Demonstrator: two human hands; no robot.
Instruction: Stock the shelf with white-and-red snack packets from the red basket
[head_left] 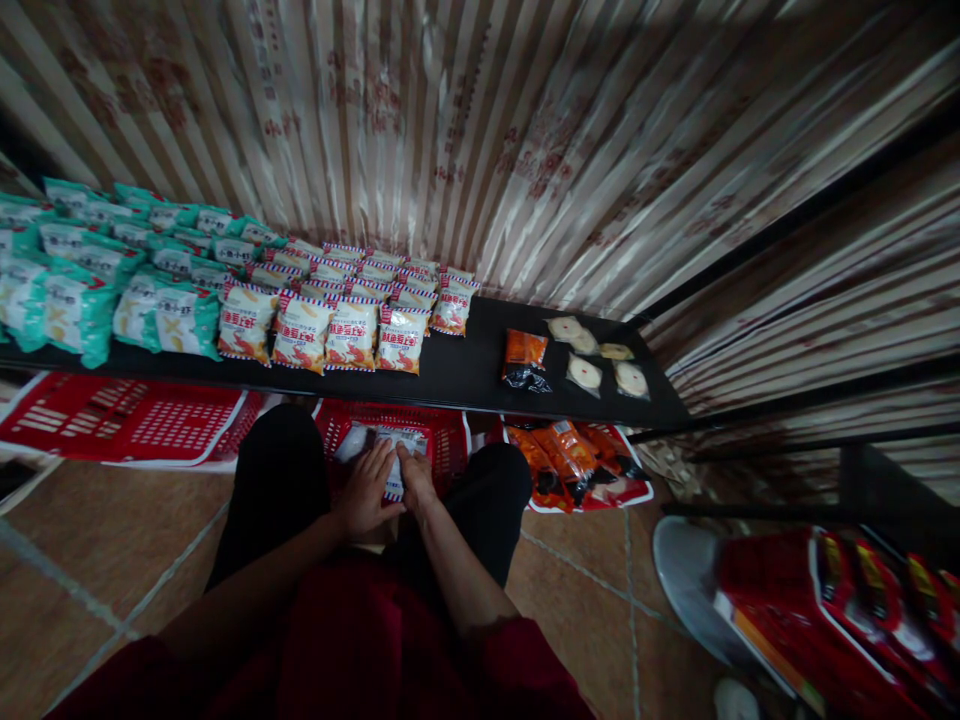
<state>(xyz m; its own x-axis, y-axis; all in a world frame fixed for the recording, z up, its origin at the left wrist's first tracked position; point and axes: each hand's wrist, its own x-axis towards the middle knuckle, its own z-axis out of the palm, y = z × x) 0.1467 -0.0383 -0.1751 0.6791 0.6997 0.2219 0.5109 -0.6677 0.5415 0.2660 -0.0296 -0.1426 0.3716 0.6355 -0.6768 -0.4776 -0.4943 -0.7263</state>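
Low between my knees, a snack bag (pixel 395 482) with a white front and striped edges is under both of my hands. My left hand (pixel 367 492) holds its left side, with the fingers laid along the bag and the thumb toward the middle. On the right side my right hand (pixel 417 478) grips the same bag, its fingers partly hidden. Right below and around them is a red basket (pixel 448 440), in which more pale packaging shows dimly.
A black shelf (pixel 465 365) carries green snack bags (pixel 184 318), white-and-red snack bags (pixel 351 332), an orange packet (pixel 525 350) and round pale items in clear wrap (pixel 583 373). Red baskets stand below, one with orange packets (pixel 570 455). A striped curtain (pixel 495 130) hangs behind.
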